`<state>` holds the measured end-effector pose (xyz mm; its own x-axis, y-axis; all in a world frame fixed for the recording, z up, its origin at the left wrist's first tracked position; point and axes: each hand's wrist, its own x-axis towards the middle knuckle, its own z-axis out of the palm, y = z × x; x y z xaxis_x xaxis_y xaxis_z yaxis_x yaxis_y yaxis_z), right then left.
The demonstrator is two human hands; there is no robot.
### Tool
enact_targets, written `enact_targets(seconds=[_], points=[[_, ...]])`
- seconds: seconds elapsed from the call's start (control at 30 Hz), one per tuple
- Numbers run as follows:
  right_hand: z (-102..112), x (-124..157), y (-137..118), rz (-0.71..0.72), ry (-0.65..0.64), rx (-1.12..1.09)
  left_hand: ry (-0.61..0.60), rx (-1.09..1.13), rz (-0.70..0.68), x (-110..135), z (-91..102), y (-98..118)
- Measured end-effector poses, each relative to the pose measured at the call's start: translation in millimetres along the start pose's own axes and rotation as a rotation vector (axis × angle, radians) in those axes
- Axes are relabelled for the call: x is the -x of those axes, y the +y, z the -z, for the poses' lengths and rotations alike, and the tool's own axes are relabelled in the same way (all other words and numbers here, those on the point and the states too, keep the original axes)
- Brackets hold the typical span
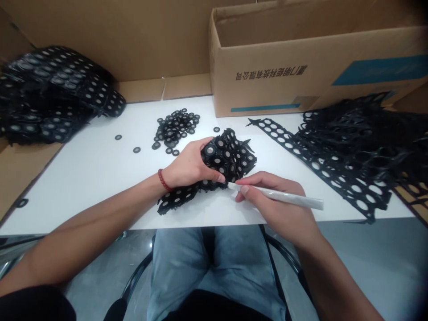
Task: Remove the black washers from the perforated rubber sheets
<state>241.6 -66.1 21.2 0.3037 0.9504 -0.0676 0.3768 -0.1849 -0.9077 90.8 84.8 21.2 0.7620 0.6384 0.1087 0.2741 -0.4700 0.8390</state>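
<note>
Black sheet studded with pale-centred discs (230,156), crumpled on the near-middle part of the white desk (100,178), its long axis running from eight to two o'clock. The left hand (187,166) is the nearer, thumb and fingers clamped on the sheet. The right hand (294,219) has its grip closed around a white pen-shaped tool (287,196), whose tip points just past nine o'clock, at the sheet's near edge beside the left thumb; contact cannot be told. From the right grip, the sheet's bulk lies toward eleven o'clock.
</note>
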Motion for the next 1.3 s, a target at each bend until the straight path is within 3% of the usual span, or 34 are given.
enact_targets(seconds=[0.17,0.3,0.47,0.73,0.87,1.0,1.3], points=[[-0.7,-0.7,2.6,0.0,-0.013,-0.025,-0.015,0.01,-0.014,-0.4,-0.8,-1.3],[2.2,-2.4,12.8,0.053,0.096,-0.185,-0.02,0.025,0.007,-1.7,4.6,1.2],[6.6,-2.3,20.1,0.07,0.25,-0.256,-0.203,-0.05,0.066,-6.8,16.7,12.4],[7.4,3.6,4.3,0.014,0.228,-0.159,-0.41,-0.461,0.169,-20.8,28.0,27.3],[8.7,2.9,6.0,0.003,0.125,-0.143,-0.391,-0.613,0.227,-17.8,19.6,30.4],[6.9,1.0,9.0,0.0,0.107,-0.089,-0.357,-0.555,0.232,-9.6,15.8,32.8],[4.5,-0.9,6.5,0.004,0.078,-0.118,-0.41,-0.365,0.306,-8.0,16.3,29.0]])
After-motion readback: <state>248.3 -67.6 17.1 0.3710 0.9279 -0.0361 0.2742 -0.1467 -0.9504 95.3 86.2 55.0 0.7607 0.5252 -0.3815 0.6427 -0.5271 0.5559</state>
